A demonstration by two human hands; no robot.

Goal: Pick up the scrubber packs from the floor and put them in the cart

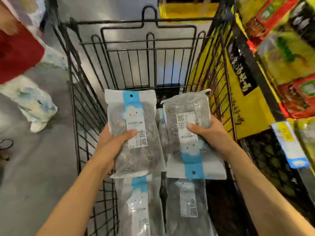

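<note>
Both hands are over the cart [81,106] now, and each one is carrying a scrubber pack. The left hand [110,145] is gripping the left pack [134,133] from its left edge, thumb curling across the printed label, blue header pointing away toward the far end of the basket. The right hand [209,132] is pinching the right pack [189,133] from its right edge, thumb lying on the front, and this one is sitting flipped, blue header toward the person. The two packs are hanging side by side, nearly touching, long axes running front to back along the basket. Directly beneath them two more packs are already lying in the cart, a lower left pack [138,201] and a lower right pack [187,205], lined up the same way. So the drop looks to be straight down, each hand nearest its own side, with no crossing needed. A shelf of bright packaged goods [281,53] is crowding the cart's right side, and a passer-by's legs [34,103] are blurring at the left
</note>
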